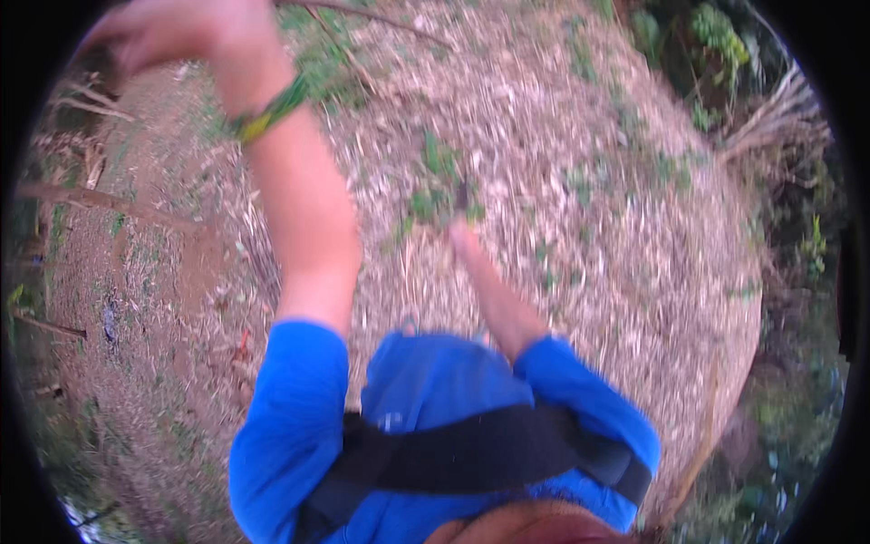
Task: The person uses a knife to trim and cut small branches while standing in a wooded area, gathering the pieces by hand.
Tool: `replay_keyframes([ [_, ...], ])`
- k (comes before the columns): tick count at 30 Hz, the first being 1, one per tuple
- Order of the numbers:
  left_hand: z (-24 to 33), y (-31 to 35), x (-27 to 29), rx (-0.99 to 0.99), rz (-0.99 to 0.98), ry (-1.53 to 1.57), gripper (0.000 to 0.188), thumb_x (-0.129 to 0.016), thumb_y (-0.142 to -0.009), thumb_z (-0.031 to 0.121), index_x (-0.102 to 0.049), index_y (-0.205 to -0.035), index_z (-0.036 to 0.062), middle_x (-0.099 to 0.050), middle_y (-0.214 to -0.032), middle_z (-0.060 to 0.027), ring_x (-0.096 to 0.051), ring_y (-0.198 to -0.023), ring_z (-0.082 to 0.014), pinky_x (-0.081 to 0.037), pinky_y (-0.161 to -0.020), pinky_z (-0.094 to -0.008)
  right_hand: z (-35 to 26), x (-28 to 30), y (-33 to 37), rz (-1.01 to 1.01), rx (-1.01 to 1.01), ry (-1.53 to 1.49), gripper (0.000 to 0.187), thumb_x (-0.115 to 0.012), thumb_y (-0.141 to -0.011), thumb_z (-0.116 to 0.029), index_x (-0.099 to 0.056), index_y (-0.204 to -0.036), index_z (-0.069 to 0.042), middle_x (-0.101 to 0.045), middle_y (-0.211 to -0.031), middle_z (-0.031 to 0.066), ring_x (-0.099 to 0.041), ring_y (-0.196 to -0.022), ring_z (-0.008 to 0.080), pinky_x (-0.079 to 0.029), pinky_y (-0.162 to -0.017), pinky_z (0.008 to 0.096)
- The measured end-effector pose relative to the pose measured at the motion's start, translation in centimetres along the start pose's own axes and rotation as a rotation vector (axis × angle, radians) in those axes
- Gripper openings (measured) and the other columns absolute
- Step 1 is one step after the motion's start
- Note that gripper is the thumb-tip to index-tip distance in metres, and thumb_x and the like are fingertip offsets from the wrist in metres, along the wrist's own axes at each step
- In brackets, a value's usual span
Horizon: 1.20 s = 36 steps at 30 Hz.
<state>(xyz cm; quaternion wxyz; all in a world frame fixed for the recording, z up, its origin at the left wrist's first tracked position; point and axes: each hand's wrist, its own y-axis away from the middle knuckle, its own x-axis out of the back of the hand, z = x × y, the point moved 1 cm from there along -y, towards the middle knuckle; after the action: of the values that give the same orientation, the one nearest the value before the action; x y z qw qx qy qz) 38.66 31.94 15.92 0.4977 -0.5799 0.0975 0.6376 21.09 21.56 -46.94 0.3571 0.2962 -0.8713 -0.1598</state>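
Note:
My left arm stretches far forward to the upper left, with a green and yellow band round the wrist. My left hand is blurred and cut by the top of the picture. Its fingers reach out to the left, apart from the thumb, and I see nothing in them. My right hand is low over the ground in front of me, small and smeared. It looks closed round a short, dark, narrow thing that points forward, whose kind I cannot make out. Green weeds grow right beside it.
Dry leaf and straw litter covers the ground. Thin branches lie ahead near my left hand, and a longer branch lies to the left. Bushes and bare roots edge the right side.

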Motion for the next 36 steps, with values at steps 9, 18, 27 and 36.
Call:
replay_keyframes([
  [9, 5.6, -13.8, 27.2, -0.235, -0.453, -0.667, 0.044, -0.039, -0.103, 0.049, -0.047, -0.096, 0.0063, -0.046, -0.062, -0.0027, -0.044, -0.056, -0.0133, -0.038, -0.052, -0.0290, 10.2, 2.6, 4.3, -0.093, -0.194, -0.073, 0.010, -0.067, -0.079, -0.009, -0.062, -0.080, 0.000, -0.059, -0.068, 0.0064, -0.055, -0.052, 0.0162, -0.045, -0.045, 0.0325],
  [18, 10.5, -1.7, 66.3, 0.365, -0.187, -1.493, 0.030, -0.048, -0.102, 0.031, -0.058, -0.106, 0.0032, -0.061, -0.084, -0.0076, -0.055, -0.077, -0.0168, -0.045, -0.071, -0.0334, 16.7, 8.7, 10.9, -0.181, -0.497, -0.063, 0.014, -0.065, -0.075, -0.011, -0.063, -0.080, 0.002, -0.058, -0.065, 0.0094, -0.056, -0.054, 0.0198, -0.047, -0.050, 0.0358],
  [27, 2.6, -22.0, 75.5, 0.131, -0.144, -2.123, 0.056, -0.050, -0.095, 0.051, -0.054, -0.131, 0.0073, -0.065, -0.101, -0.0217, -0.063, -0.096, -0.0351, -0.049, -0.083, -0.0434, 18.4, 9.8, 15.3, -0.014, -0.631, -0.092, 0.011, -0.063, -0.077, -0.011, -0.061, -0.072, -0.002, -0.055, -0.061, 0.0075, -0.053, -0.047, 0.0200, -0.046, -0.044, 0.0363],
  [36, -17.1, -17.4, 68.6, 0.896, -0.896, -1.722, 0.089, -0.051, -0.086, 0.067, -0.037, -0.146, 0.0027, -0.047, -0.139, -0.0298, -0.046, -0.129, -0.0413, -0.035, -0.109, -0.0458, 16.5, 6.2, 22.1, 0.063, -0.678, -0.251, 0.011, -0.063, -0.078, -0.012, -0.063, -0.074, -0.002, -0.056, -0.061, 0.0074, -0.055, -0.050, 0.0197, -0.046, -0.046, 0.0348],
])
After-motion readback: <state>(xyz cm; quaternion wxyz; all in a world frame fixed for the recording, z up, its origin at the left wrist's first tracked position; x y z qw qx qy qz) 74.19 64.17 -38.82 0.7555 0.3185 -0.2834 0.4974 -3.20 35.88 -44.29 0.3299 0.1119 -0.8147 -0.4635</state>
